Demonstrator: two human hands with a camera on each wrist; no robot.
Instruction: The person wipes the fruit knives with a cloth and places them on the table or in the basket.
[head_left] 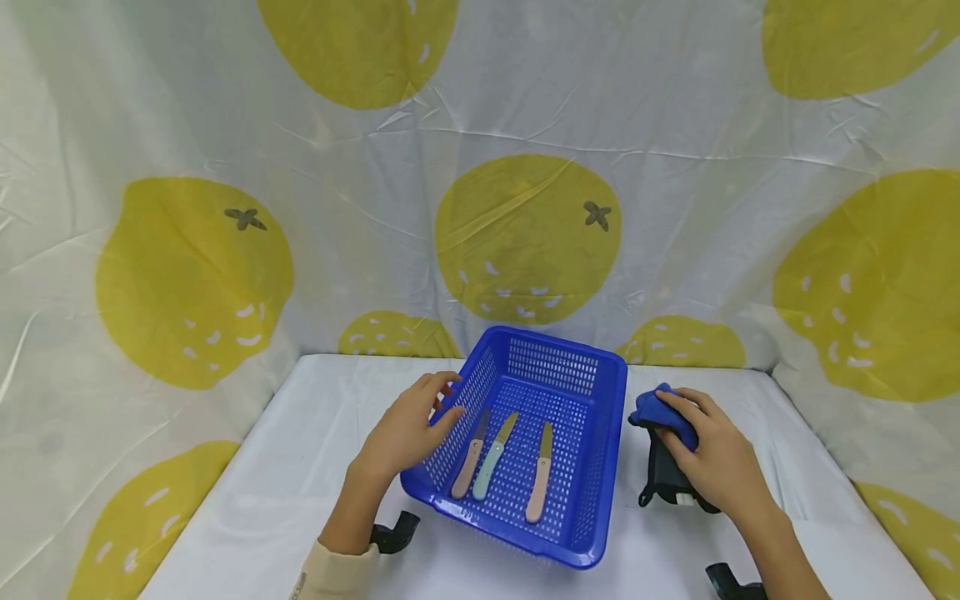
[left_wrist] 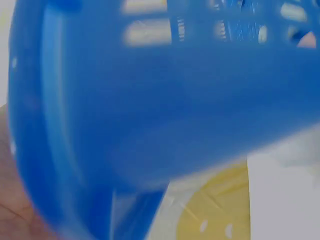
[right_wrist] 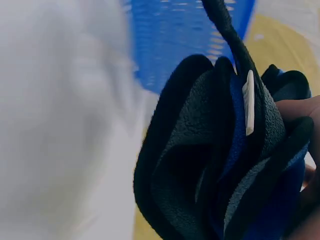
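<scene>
A blue plastic basket stands between the hands in the head view. Inside lie a pink-handled knife with a greyish blade, a mint-handled knife and another pink-handled knife, the last two with yellowish blades. My left hand is at the basket's left rim, fingers loosely bent and thumb over the edge; a gap shows between thumb and forefinger. To the basket's right, my right hand grips a bunched blue and dark-grey cloth with black edging, a hanging loop and a white label.
White cloth covers the table. Behind it hangs a pale curtain printed with yellow fruit. In the left wrist view the basket wall fills most of the picture and partly hides the palm.
</scene>
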